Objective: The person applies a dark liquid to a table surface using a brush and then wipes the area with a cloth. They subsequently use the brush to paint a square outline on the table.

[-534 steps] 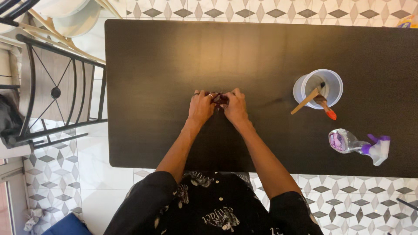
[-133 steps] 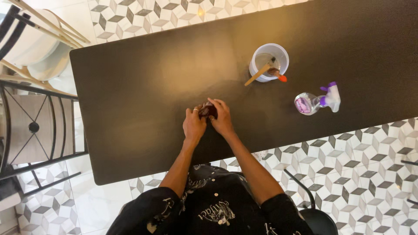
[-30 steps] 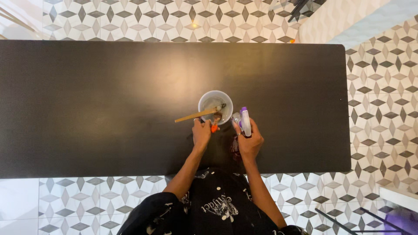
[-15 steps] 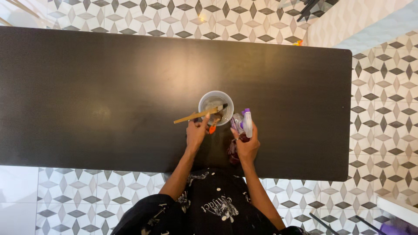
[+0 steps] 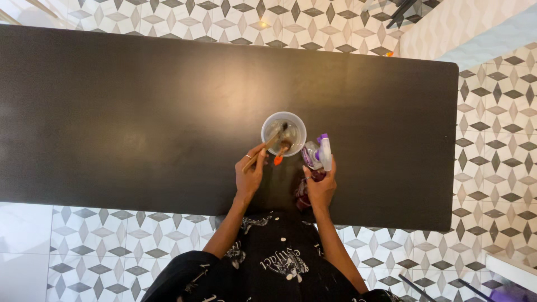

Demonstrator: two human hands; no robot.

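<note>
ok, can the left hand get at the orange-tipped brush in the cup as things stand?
Probably not right away. The left hand is closed on the wooden stick that leans in the plastic cup. The orange-tipped brush lies just beside its fingers, with nothing between, so it is near, but the hand is full.

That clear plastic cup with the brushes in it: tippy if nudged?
Probably. The clear cup looks thin and light, and the left hand holds a wooden brush leaning over its rim, likely levering it. An orange-tipped brush overhangs too, so sliding could tilt it.
</note>
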